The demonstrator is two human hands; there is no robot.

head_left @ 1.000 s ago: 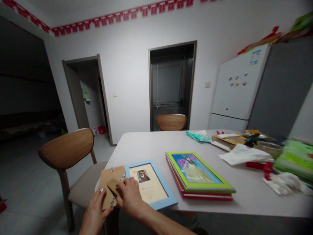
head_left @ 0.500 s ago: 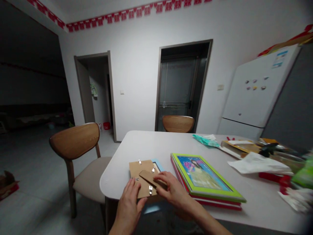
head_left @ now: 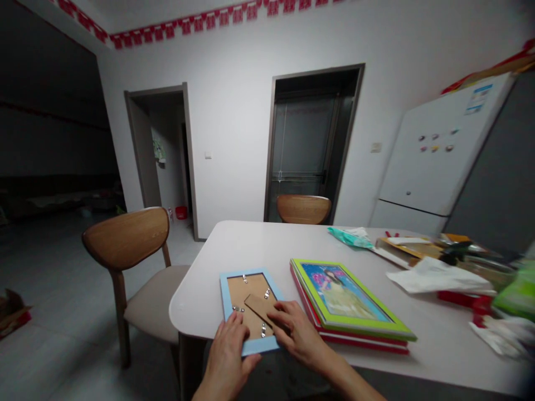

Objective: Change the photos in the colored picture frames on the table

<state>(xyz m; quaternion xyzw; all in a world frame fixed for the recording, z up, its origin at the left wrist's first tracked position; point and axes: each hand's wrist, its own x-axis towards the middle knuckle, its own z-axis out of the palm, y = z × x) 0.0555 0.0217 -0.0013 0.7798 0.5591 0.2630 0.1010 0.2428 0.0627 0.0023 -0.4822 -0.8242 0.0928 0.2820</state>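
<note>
A light-blue picture frame (head_left: 227, 298) lies face down at the near left of the white table. Its brown backing board (head_left: 238, 287) sits inside the blue border, with metal clips around the edges. From the board a flat brown stand leg (head_left: 257, 307) slants toward my right hand (head_left: 298, 331), which pinches its lower end between thumb and fingers. My left hand (head_left: 228, 351) rests over the frame's lower left corner, fingers laid out on the board near a clip and thumb apart by the bottom border.
Right of the frame is a stack topped by a green-edged picture frame (head_left: 351, 298) with a red one below. Farther right are white paper (head_left: 437, 275), a teal packet (head_left: 350, 237) and an open cardboard box (head_left: 412, 249). Wooden chairs (head_left: 129, 236) stand at the table's left and far sides.
The backing board, earlier lifted over the blue border, now lies within the frame, and the border shows all round. Both hands have stayed on it and shifted slightly.
</note>
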